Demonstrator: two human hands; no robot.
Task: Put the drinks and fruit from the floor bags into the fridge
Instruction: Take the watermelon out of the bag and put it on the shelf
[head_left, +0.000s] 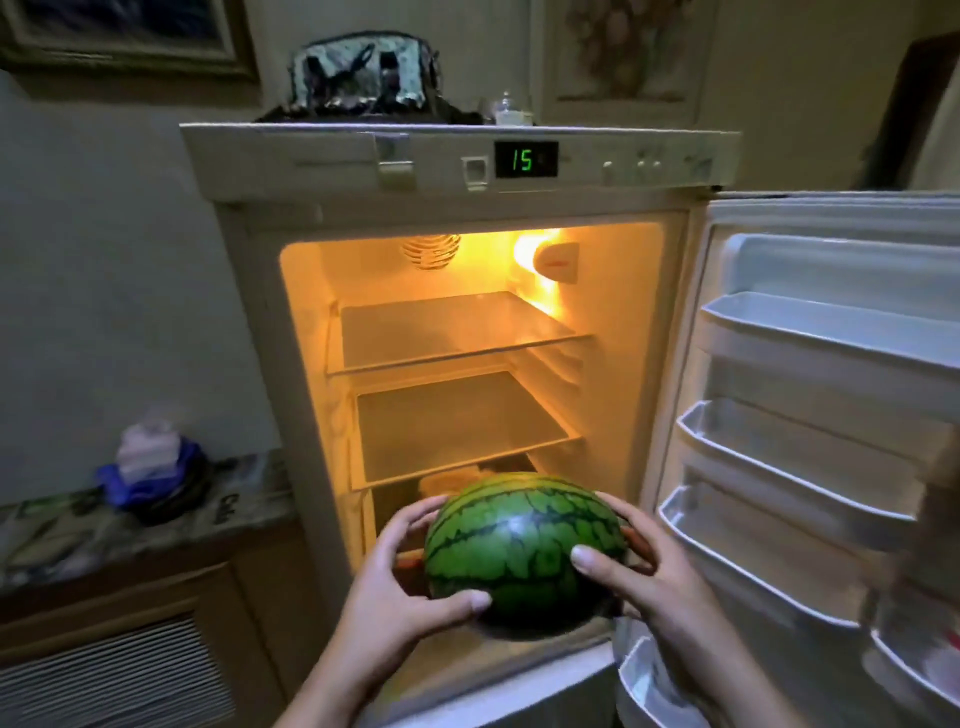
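Two hands hold one watermelon (524, 553) right in front of the open fridge (467, 171), low down by its bottom part. The left hand (410, 577) is wrapped around the left side of the melon, fingers curled behind it and thumb pressed on the front. The right hand (639, 566) does the same on the right side. Both hands are spread wide and touch the fruit.

The watermelon is round, smooth and shiny, green with dark wavy stripes. Only part of it shows, so I cannot tell if it is whole or cut.

Inside the fridge are two flat shelves (457, 332) that look like glass, one above the other, with yellow light on them. Under the lower shelf something pale lies in the dark, too blurry to name.

The fridge door (810, 364) stands open on the right. It is white plastic with at least four long racks; the lowest ones are cut off by the edge. One small screen (524, 159) on top shows a green 15.

One shiny, crinkly bag (358, 73) sits on top of the fridge. One blurry pile of blue and pale stuff (150, 467) sits on the stone-looking counter (67, 535) at the left.
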